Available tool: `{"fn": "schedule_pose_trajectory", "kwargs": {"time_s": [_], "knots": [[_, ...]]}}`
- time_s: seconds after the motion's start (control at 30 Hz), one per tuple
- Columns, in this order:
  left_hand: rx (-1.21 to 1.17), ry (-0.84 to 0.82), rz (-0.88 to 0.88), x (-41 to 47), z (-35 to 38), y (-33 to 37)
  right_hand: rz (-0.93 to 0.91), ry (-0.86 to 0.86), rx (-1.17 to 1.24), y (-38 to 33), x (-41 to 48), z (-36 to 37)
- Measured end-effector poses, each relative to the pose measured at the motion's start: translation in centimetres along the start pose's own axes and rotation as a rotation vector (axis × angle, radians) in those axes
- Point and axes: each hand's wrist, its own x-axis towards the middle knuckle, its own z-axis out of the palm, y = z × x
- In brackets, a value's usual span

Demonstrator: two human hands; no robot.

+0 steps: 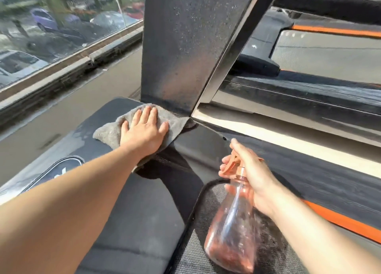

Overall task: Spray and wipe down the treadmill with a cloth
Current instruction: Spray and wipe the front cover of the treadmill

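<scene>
My left hand (144, 129) lies flat with straight fingers on a grey cloth (107, 133), pressing it onto the black motor cover of the treadmill (134, 212) right at the foot of the dark upright post (177, 47). My right hand (253, 174) grips the neck of a clear pinkish spray bottle (233, 228) with an orange trigger head, fingers curled round the trigger. The bottle hangs tilted over the front of the grey running belt (210, 253). The post's surface is speckled with droplets.
A large window (51, 26) with a sill runs along the left, with parked cars outside. A strip of floor (68, 117) lies between it and the treadmill. An orange-trimmed side rail (340, 218) runs at right, and a second treadmill (329, 53) stands beyond it.
</scene>
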Motion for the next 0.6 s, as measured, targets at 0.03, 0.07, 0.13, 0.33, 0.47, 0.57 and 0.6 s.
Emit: {"fn": "schedule_pose_trajectory", "kwargs": {"time_s": [0.03, 0.07, 0.13, 0.33, 0.47, 0.57, 0.6], "knots": [[0.002, 0.018, -0.025, 0.0, 0.0, -0.3, 0.006, -0.019, -0.008, -0.2, 0.1, 0.6], [0.007, 0.034, -0.035, 0.0, 0.1, -0.5, 0.014, -0.040, -0.021, -0.4, 0.2, 1.4], [0.033, 0.031, 0.021, -0.4, 0.2, -0.2, 0.035, -0.062, -0.051, -0.6, 0.5, 2.1], [0.123, 0.001, 0.412, -5.6, 2.6, 6.4, 0.103, 0.097, -0.023, 0.4, -1.2, 0.9], [0.215, -0.105, 0.573, -5.9, 3.7, 12.8, 0.091, 0.157, -0.034, -0.1, -1.7, -1.3], [0.333, -0.148, 0.663, -6.7, 5.2, 16.1, 0.075, 0.125, -0.041, -1.0, -1.8, -3.7], [0.338, -0.135, 0.682, -6.8, 5.4, 16.5, 0.078, 0.122, -0.023, -1.1, -1.8, -4.5]]}}
